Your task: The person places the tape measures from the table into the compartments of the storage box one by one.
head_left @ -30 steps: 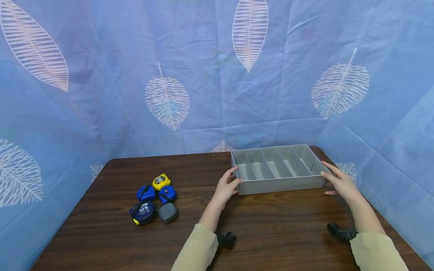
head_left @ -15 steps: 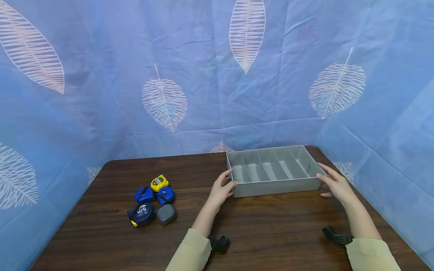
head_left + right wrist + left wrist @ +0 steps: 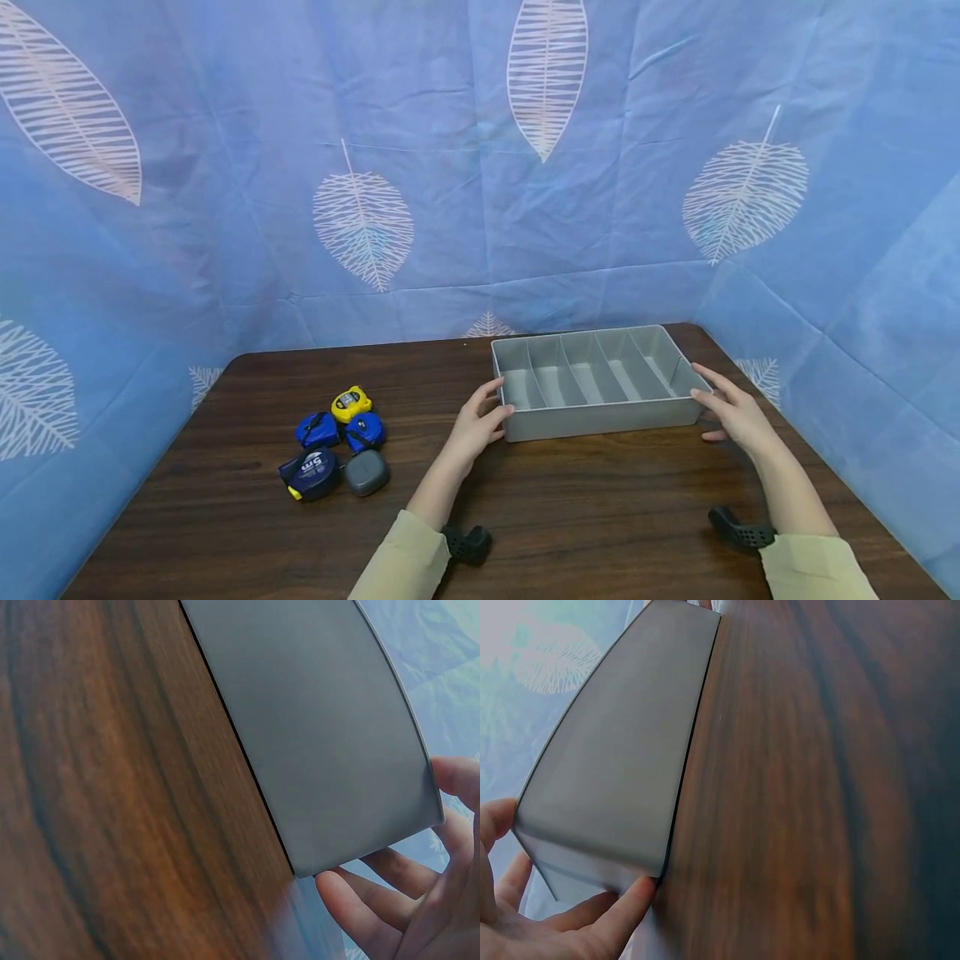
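A grey divided storage box (image 3: 600,419) with several compartments rests on the table at the back right in the head view. My left hand (image 3: 474,425) holds its left end, thumb near the front corner. At the right end, my right hand (image 3: 738,417) grips the other front corner. In the left wrist view, fingers (image 3: 634,907) touch the low edge of the box's end wall, while another digit meets the upper rim. Likewise in the right wrist view, fingertips (image 3: 337,892) touch the lower edge and one reaches the rim. No contents show in the compartments.
Left on the dark wooden table (image 3: 562,508) lies a cluster of tape measures: a yellow one (image 3: 351,404), two blue ones (image 3: 318,430) and a dark navy one (image 3: 311,473). Beside them is a small grey rounded case (image 3: 367,472). A blue leaf-print cloth (image 3: 450,208) hangs behind.
The box has slid a little to the left and slightly nearer, with both hands moving along with it. The tape measures stay where they were; the head view shifted slightly at first.
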`<action>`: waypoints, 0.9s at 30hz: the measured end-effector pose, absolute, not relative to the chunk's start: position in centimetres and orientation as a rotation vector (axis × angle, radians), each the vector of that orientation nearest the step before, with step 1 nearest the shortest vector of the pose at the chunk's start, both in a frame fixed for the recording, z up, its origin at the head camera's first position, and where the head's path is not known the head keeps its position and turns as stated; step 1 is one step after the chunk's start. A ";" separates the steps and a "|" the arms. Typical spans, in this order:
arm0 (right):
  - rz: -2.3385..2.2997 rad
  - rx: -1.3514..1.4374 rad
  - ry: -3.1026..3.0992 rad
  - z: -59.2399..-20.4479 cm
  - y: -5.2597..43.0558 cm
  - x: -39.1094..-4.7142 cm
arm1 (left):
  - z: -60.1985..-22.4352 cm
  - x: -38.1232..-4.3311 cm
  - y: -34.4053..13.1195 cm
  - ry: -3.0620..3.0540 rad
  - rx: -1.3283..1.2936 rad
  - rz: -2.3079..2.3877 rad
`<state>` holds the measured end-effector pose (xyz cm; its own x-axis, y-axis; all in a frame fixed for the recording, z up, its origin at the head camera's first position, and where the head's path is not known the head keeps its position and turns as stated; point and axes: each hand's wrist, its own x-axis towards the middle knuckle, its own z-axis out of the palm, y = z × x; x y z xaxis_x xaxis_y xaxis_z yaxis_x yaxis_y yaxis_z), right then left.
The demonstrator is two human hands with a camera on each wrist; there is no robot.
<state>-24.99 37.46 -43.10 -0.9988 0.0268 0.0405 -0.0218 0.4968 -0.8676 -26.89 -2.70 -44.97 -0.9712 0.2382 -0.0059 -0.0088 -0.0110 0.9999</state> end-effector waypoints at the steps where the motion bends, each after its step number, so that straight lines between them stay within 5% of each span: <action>1: 1.552 -0.001 -2.683 -43.1 37.4 -25.0 | -45.0 -26.8 -2.9 2.079 0.247 2.101; 27: 1.601 0.193 -2.756 -42.9 36.4 -24.1 | -41.6 -23.3 -5.4 2.034 0.292 2.084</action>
